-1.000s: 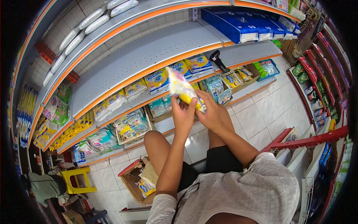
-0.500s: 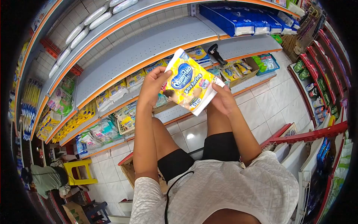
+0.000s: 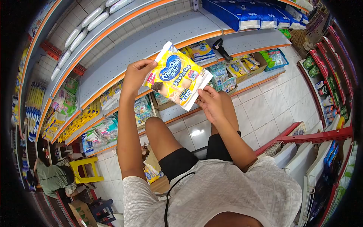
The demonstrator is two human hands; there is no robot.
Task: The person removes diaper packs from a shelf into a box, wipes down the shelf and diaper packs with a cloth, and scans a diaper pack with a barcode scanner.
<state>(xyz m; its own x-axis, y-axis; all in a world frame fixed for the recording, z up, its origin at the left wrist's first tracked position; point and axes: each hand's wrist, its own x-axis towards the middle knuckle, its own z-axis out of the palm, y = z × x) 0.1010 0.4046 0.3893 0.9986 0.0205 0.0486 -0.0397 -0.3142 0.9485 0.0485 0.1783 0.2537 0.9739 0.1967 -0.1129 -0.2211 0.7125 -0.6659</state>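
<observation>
A yellow and white pack of MamyPoko diaper pants (image 3: 177, 75) is stretched between my two hands, its printed front facing up, tilted above the lower shelf. My left hand (image 3: 140, 72) pinches its left edge between thumb and fingers. At the lower right corner, my right hand (image 3: 210, 103) grips the white edge. Behind the pack, a black handheld scanner (image 3: 221, 49) rests on the grey shelf (image 3: 245, 47). Similar yellow packs (image 3: 200, 50) lie beside the scanner.
Cardboard boxes of small packs (image 3: 247, 68) and a blue basket (image 3: 275, 59) line the lower shelf. Large blue packages (image 3: 249, 15) sit higher up. A box (image 3: 158, 181) stands by my left leg. Left are a yellow stool (image 3: 86, 169) and another person (image 3: 53, 178). Red-edged racks (image 3: 314, 137) stand right.
Both hands have shifted left and slightly up with the diaper pack still held. My view has moved, and the box with yellow packs beside my left leg now shows more.
</observation>
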